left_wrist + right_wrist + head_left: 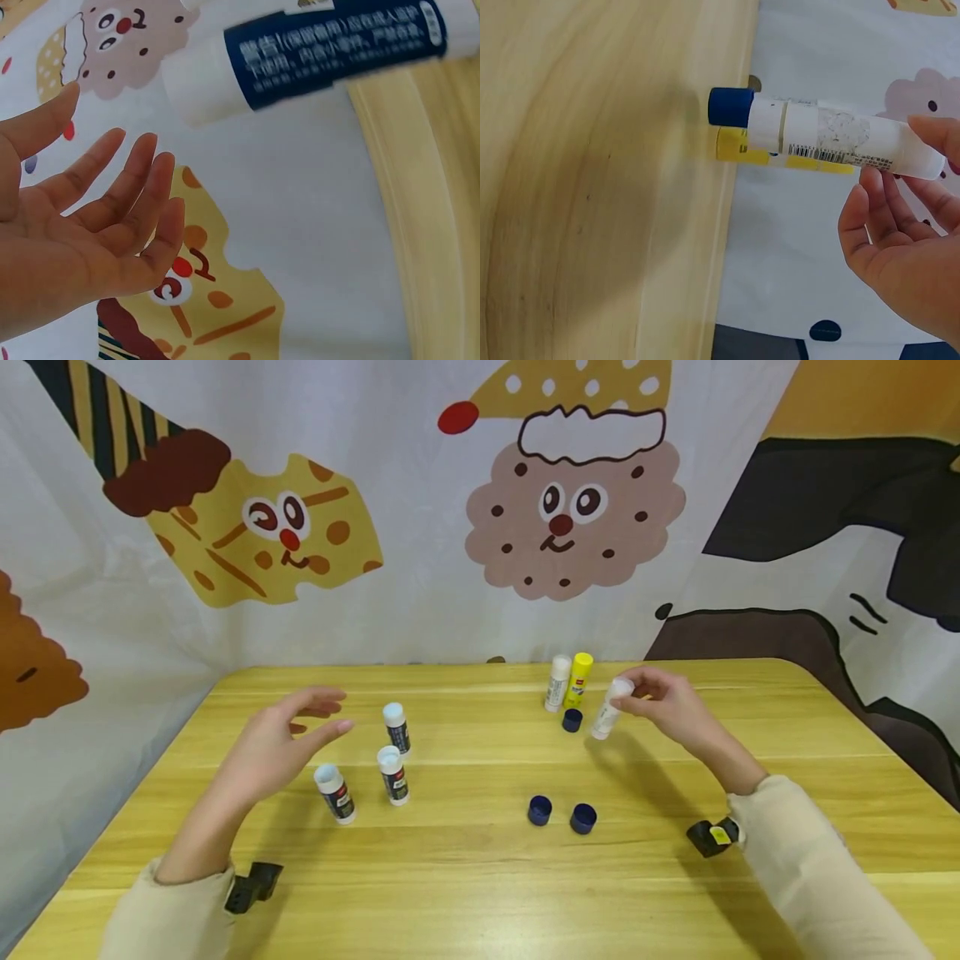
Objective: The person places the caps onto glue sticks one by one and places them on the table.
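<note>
My right hand (671, 703) pinches the upper end of a white glue stick (609, 714) between thumb and fingers, and the stick leans slightly. Whether its base touches the table I cannot tell. Just left of it stand another white glue stick (556, 685), a yellow glue stick (578, 680) and a dark blue cap (572, 720). Over the left side, my left hand (97, 232) hovers with relaxed, parted fingers and nothing in them. Around it stand three white glue sticks with dark labels: one at the back (397, 728), one in the middle (393, 777), one in front (337, 795).
Two more dark blue caps, a left one (540, 810) and a right one (582, 818), sit on the wooden table (465, 877) nearer to me. Behind the table's far edge hangs a cartoon-printed cloth (420, 610). A small black device (712, 837) is on each wrist.
</note>
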